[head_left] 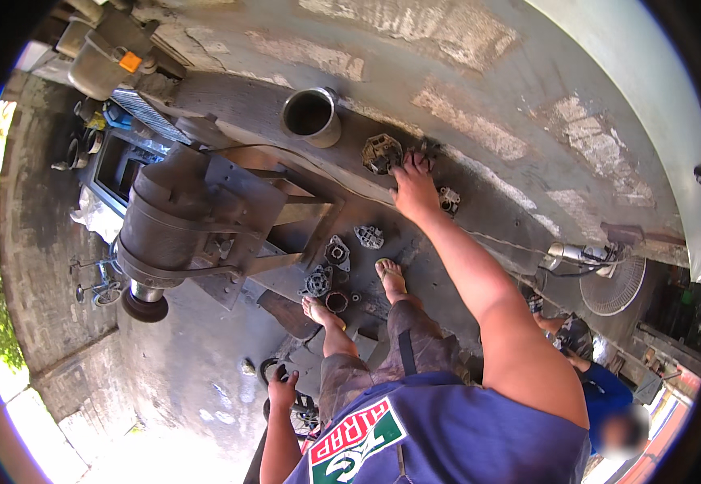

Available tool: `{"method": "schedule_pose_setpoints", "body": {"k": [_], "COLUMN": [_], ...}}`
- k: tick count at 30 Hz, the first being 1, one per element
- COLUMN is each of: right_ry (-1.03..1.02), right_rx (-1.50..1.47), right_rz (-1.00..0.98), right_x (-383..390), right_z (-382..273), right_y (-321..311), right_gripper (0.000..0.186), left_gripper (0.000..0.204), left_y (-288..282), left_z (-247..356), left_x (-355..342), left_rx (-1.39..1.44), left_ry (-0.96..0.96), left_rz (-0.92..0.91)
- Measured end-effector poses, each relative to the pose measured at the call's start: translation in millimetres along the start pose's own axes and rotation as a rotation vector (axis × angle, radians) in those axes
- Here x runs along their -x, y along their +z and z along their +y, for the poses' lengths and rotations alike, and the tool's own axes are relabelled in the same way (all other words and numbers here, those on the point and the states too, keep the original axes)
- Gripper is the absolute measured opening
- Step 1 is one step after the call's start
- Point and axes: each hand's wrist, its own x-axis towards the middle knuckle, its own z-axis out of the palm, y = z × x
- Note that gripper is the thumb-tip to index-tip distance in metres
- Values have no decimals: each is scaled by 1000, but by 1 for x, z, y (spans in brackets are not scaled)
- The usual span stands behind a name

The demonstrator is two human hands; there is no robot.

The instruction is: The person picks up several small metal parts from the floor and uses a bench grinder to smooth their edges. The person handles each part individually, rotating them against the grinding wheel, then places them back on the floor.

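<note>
My right hand (417, 192) reaches out over the ledge along the wall, fingers spread and thumb apart. Its fingertips are at a dark metal part (428, 148), and whether they press on it is hard to see. Beside the fingers sits a round, dirty metal housing (382, 153); a smaller light metal part (449, 200) lies on the other side, near my wrist. Low at my left side hangs my left hand (283, 390), its blackened fingers bent but apart, with nothing visible held. Metal housings (316, 281) (337, 253) (369, 236) and a ring (336, 302) lie by my feet.
An open metal cylinder (312, 118) stands on the ledge (246, 101), with a cable running past it. To the left, a big motor-driven machine (165, 218) on a steel frame has a round wheel (145, 304) jutting out. A fan (612, 285) and another person (605, 395) are at right.
</note>
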Motion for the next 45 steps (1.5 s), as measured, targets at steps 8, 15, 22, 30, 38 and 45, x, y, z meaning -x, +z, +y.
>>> {"method": "schedule_pose_setpoints", "body": {"k": [8,15,22,30,38,45], "right_ry": [-277,-74,290,343,817,930], "right_rx": [117,-118,-976,-443,-459,-504], "right_rz": [-477,-222,76,-377,-1016,-1042], "right_x": [-107,-110,14,190,262,287], "right_z": [15,19,9,-68,-113,-160], "right_y": [50,26,0,235,470,598], "right_gripper": [43,34,46,49,36,39], "left_gripper": [71,66,69,64,62,58], "left_y": [36,35,25,39,33,36], "left_z": [-16,5,55,78,-17,-77], "left_x": [39,41,-8,-37,-44,-54], "left_rx": [53,101,40,28,58,-77], "left_ry": [-104,-96,67,121,-106,-306], "left_rz": [3,-10,-109,-223,-112,-93]}}
